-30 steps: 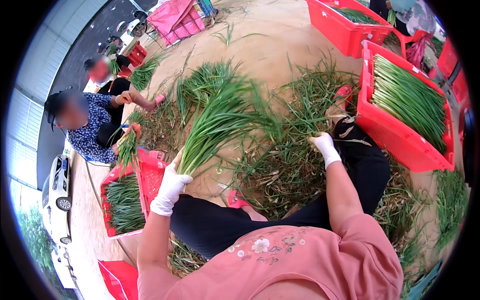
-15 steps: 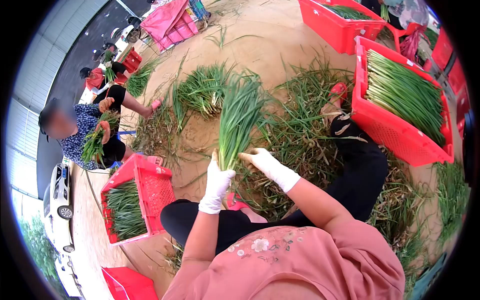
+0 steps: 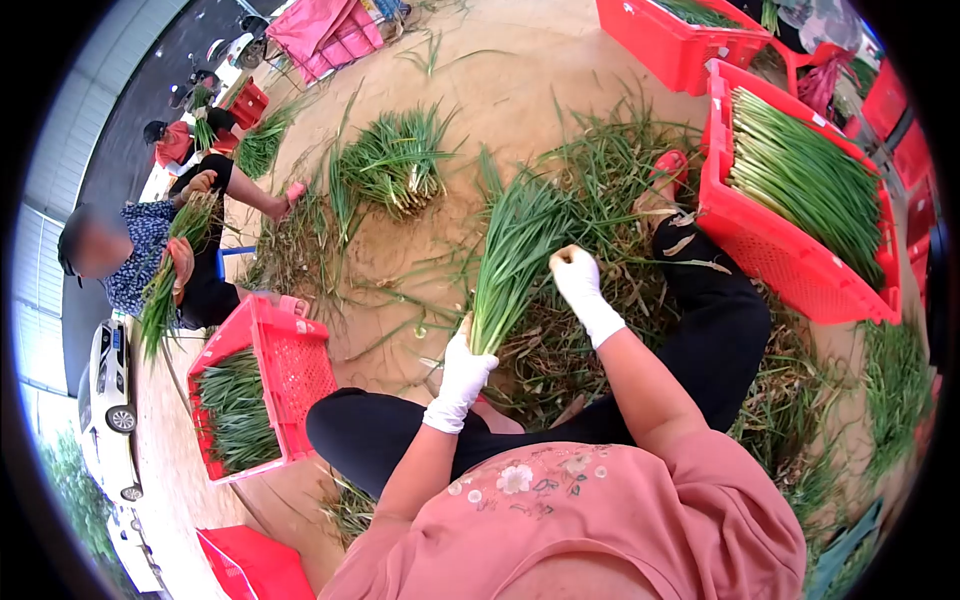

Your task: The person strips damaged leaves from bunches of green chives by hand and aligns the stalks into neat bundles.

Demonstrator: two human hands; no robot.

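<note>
White-gloved in the head view, the left hand (image 3: 465, 375) is wrapped around the base of the green bunch (image 3: 515, 260). Just right of the bunch, the right hand (image 3: 577, 280) has curled fingers; whether they pinch anything, I cannot tell. Left of the bunch lies a leafy pile (image 3: 395, 165); well to its right stands a filled red crate (image 3: 790, 275).

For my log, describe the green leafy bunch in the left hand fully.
The bunch of long, thin green leaves has paler stalks gathered at its lower end, gripped by the white-gloved left hand. Its blades fan loosely away, beside a heap of green and brown leaf litter. The curled, white-gloved right hand is next to it; contact is unclear.
</note>
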